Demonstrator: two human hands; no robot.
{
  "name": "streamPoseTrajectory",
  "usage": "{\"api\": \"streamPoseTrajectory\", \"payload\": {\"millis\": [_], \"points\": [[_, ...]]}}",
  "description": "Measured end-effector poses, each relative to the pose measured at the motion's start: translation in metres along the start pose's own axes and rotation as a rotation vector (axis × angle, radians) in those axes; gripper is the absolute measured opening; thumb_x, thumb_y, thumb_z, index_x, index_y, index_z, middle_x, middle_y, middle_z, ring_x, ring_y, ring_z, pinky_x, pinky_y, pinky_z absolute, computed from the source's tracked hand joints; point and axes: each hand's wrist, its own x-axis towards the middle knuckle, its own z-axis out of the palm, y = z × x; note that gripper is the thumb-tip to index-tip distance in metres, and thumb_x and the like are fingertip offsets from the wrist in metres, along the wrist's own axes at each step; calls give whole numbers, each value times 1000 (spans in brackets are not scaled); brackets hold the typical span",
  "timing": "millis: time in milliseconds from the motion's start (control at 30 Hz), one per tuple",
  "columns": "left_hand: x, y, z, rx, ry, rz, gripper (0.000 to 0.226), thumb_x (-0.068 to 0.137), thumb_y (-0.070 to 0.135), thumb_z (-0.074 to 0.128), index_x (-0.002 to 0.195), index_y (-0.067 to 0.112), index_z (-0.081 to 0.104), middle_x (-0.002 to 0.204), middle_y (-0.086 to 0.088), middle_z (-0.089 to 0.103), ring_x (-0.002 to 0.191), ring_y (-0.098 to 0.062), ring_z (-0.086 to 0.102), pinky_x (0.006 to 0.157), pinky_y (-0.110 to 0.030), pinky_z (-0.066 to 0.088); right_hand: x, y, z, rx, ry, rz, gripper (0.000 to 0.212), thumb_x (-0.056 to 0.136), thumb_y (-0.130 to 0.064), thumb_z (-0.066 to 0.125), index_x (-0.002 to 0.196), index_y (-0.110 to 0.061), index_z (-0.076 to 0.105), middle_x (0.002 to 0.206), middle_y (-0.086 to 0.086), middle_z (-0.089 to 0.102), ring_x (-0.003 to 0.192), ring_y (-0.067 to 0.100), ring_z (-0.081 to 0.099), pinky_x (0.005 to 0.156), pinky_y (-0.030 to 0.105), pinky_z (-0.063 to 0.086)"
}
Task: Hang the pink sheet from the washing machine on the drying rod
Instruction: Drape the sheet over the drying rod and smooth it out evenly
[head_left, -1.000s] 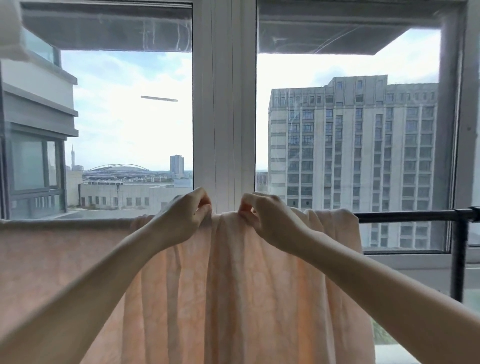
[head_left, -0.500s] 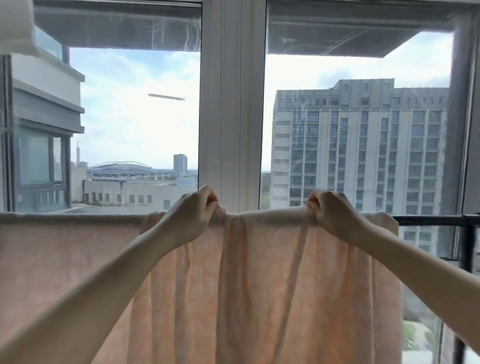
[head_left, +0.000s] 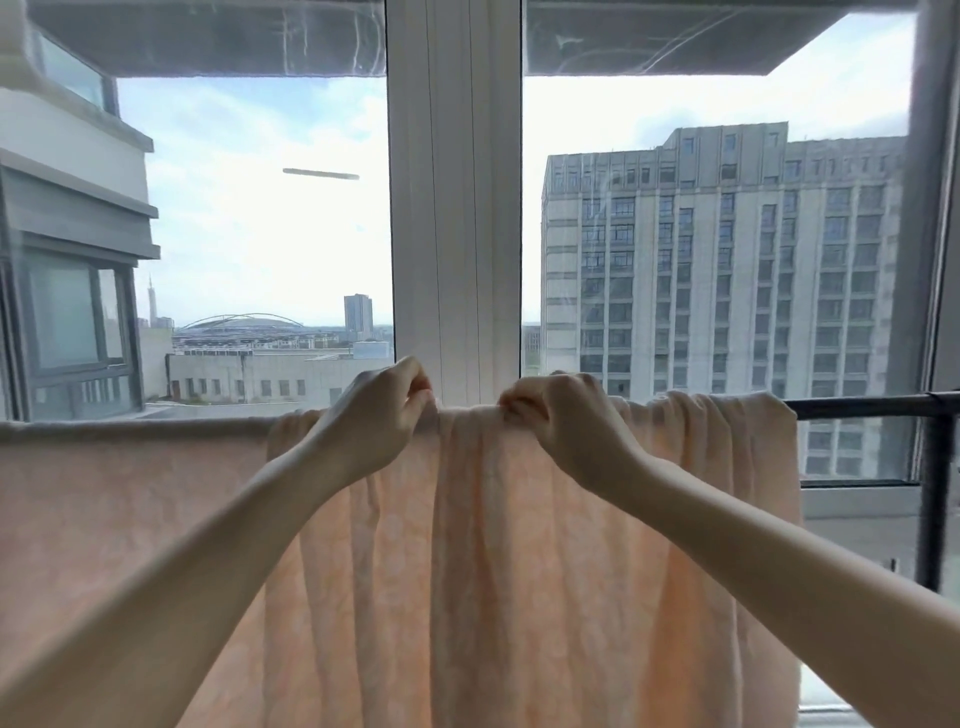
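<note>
1. The pink sheet (head_left: 519, 545) hung over the black drying rod (head_left: 872, 406), in front of the white window frame (head_left: 454, 208). It covered the rod from the left edge of the view to about the 3 o'clock side.
2. The left hand (head_left: 374, 421) pinched the top fold of the sheet with curled fingers, just at 9 o'clock from the frame's middle post.
3. The right hand (head_left: 561, 421) also pinched the top fold with curled fingers, near the left hand, at its 3 o'clock side.
4. Between the two hands a short piece of the fold lay on the rod. Below both grips, toward 6 o'clock, the cloth fell in long folds.
5. At 3 o'clock from the right hand the sheet was bunched, and beyond it the rod was bare.
</note>
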Motion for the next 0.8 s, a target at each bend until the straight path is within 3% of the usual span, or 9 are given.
{"api": "streamPoseTrajectory", "payload": {"millis": [133,233,400,467,533,600,733,800], "points": [[-3,0,-2,10,18,2,8,98,15,51,96,12,58,84,3,62,68,4,50,59,-2,38,-1,17,-6,-77,-14,67,15,96,-13,54,97,-12,69,82,1,70,71,12,66,67,21,53],[-2,0,-5,-24,9,-7,7,97,12,53,94,11,59,81,3,61,70,3,51,60,-1,37,-15,41,-23,-137,47,226,14,99,-18,47,96,-13,60,82,0,64,70,14,61,61,23,44],[1,7,-6,-64,-27,4,6,96,13,55,91,17,57,85,3,62,72,0,53,61,-2,38,-27,78,-52,-268,69,452,13,96,-11,47,94,-14,60,89,4,66,85,26,64,72,36,46],[1,12,-5,-90,-57,6,6,96,16,57,90,18,57,81,8,60,67,-2,55,56,-5,39,-26,72,-55,-254,62,407,14,92,-6,53,100,-13,62,99,5,68,95,23,63,79,35,49],[0,15,-5,-117,-80,13,6,93,22,62,89,19,59,79,13,59,60,2,55,53,-5,38,-25,53,-50,-211,51,250,23,89,-1,57,108,-12,64,110,3,68,105,17,58,87,25,43],[-2,17,-7,-137,-93,25,11,89,29,68,91,21,62,82,18,61,59,8,56,55,-2,38,-22,31,-39,-168,14,113,21,92,-7,57,111,-13,65,113,-1,66,109,11,52,88,21,39],[-6,16,-12,-154,-87,8,10,88,20,69,85,16,61,46,31,51,46,14,49,53,-1,37,-13,11,-16,-76,-74,19,17,93,-22,60,106,-14,67,99,-3,70,90,8,60,84,25,52],[-7,12,-13,-152,-57,-4,8,89,18,67,85,17,60,45,28,50,47,13,50,52,-3,38,-11,9,-10,-18,-48,12,14,91,-20,64,103,-14,70,92,-4,71,79,2,63,78,18,54]]}}
